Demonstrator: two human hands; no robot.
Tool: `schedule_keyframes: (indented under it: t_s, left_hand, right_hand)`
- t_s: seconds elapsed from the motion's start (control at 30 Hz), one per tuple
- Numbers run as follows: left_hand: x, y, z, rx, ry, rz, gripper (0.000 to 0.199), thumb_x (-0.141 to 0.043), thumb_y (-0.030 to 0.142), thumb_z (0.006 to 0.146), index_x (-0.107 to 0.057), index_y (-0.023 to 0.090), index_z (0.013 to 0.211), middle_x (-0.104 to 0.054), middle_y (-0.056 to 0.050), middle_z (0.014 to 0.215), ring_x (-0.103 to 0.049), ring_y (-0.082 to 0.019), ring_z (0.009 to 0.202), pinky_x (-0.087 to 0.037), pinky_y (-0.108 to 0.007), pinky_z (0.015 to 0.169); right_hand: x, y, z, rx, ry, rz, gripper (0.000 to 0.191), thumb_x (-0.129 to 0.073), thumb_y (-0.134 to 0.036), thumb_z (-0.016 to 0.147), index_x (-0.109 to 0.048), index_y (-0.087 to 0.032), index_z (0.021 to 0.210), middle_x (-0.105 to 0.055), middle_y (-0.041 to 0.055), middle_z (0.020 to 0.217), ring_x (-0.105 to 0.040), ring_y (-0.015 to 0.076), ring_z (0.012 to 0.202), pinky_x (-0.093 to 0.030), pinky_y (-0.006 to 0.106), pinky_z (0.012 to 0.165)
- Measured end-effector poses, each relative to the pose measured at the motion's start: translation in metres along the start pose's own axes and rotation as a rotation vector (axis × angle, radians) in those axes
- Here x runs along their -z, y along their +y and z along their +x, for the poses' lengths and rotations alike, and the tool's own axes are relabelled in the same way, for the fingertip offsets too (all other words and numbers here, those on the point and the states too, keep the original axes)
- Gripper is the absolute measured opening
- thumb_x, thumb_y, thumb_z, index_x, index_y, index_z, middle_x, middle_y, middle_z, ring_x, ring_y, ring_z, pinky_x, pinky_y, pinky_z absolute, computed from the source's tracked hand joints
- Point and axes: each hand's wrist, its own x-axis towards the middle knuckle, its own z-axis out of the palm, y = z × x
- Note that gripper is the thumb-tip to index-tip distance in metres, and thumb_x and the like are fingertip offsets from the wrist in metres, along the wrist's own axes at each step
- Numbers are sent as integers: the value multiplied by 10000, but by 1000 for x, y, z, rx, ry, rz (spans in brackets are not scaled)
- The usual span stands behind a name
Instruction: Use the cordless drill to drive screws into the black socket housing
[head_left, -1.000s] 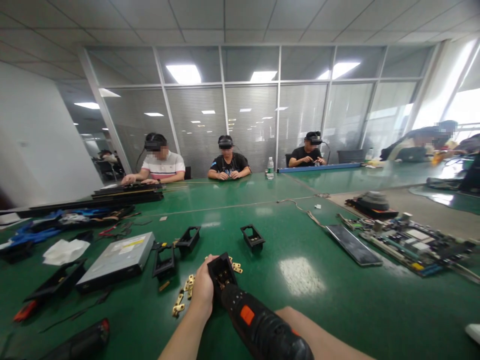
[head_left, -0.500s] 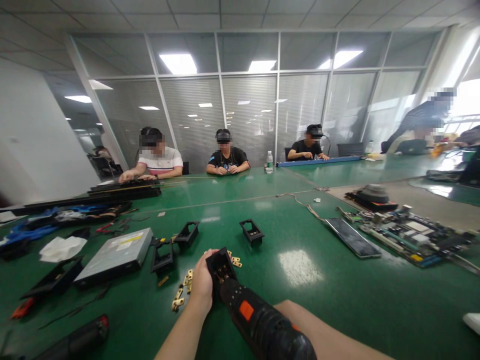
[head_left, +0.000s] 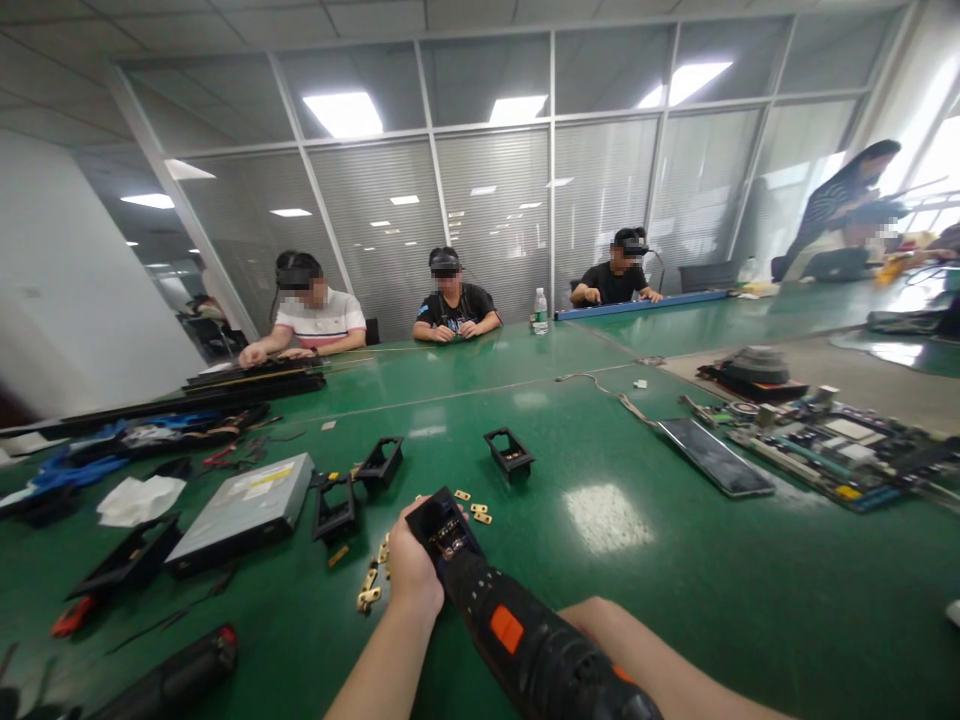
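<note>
Holding a black housing in the left hand, with a power driver pointed into its open side.
Closed around the housing with the left fingers; impossible to tell the grip of the right hand, largely hidden behind the driver. Note brass plates just beside the left fingers, a black frame beyond.
</note>
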Motion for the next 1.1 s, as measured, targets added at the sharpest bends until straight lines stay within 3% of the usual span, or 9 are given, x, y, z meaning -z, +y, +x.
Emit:
schedule_keyframes:
  t_s: [0.2,0.33,0.5,0.63,0.73,0.8,0.9,1.0,1.1]
  left_hand:
    - [-10,11,-11,98,9,-110,252,-537,312,799,-671,118,709,-667,-94,611,-640,-226,539,-525,-337,529]
    - [-10,15,-13,146,-43,-10,297,-605,390,829,-697,108,854,-680,-80,647,-649,-224,543,-531,-336,537]
    - [2,11,-4,201,-70,49,354,-634,499,813,-648,146,792,-677,-75,643,-665,-246,556,-548,-367,555]
    - [6,7,1,161,-110,41,407,-599,522,834,-650,126,753,-689,-107,666,-673,-244,582,-545,-353,561]
    - [6,5,1,160,-102,35,451,-577,545,843,-659,115,735,-681,-114,650,-665,-244,573,-536,-351,546]
    - [5,5,0,165,-76,14,421,-583,527,840,-651,127,728,-672,-100,633,-658,-242,558,-531,-355,537]
    - [2,6,-2,176,-30,6,381,-591,507,832,-633,147,714,-659,-83,613,-645,-236,532,-519,-349,512]
    - [0,6,-4,188,-20,25,380,-594,508,828,-623,151,704,-648,-79,594,-638,-233,519,-513,-343,506]
    - [-2,4,-5,210,1,52,328,-625,472,812,-621,157,723,-644,-62,592,-625,-223,504,-512,-339,504]
  right_hand:
    - [-20,16,4,8,51,-2,117,-648,-156,797,-655,-135,682,-587,-41,646,-526,119,641,-394,221,588]
    - [-26,35,11,73,18,-4,142,-710,-242,857,-663,-128,787,-659,-3,795,-624,153,729,-516,283,671]
    - [-23,48,19,171,-2,59,204,-659,-317,938,-658,-133,1027,-680,48,1012,-669,189,879,-577,370,784]
    - [-23,49,19,190,44,138,358,-636,-324,948,-580,-174,1268,-667,85,1136,-680,216,945,-591,406,816]
    - [-22,50,15,173,65,204,633,-637,-320,924,-356,-275,1489,-693,69,1084,-715,209,863,-609,373,757]
    - [-20,50,13,156,31,268,806,-683,-347,875,-229,-337,1541,-711,42,1028,-732,210,801,-610,357,717]
    - [-18,48,15,153,-20,325,1039,-846,-374,694,-240,-341,1538,-713,33,1033,-735,248,870,-598,388,784]
    - [-19,46,18,158,-24,335,1078,-885,-384,628,-290,-305,1523,-704,45,1072,-713,282,999,-566,416,886]
    - [-20,46,19,133,-49,345,1027,-837,-385,689,-263,-313,1537,-703,65,1082,-738,264,900,-598,381,773]
